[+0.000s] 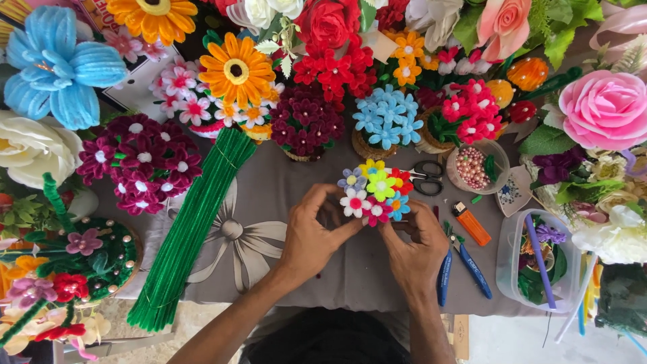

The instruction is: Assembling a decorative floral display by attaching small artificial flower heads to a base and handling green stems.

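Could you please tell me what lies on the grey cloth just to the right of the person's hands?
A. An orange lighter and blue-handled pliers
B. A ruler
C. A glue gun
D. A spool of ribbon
A: an orange lighter and blue-handled pliers lie on the grey cloth beside the right hand, which with the left hand holds a small multicoloured flower bunch.

A long bundle of green pipe cleaners [192, 229] lies left of the black-handled scissors [426, 176]. Right of the scissors stands a clear cup of pink beads [472, 167]; below them, an orange lighter [471, 223] and blue-handled pliers [461, 264].
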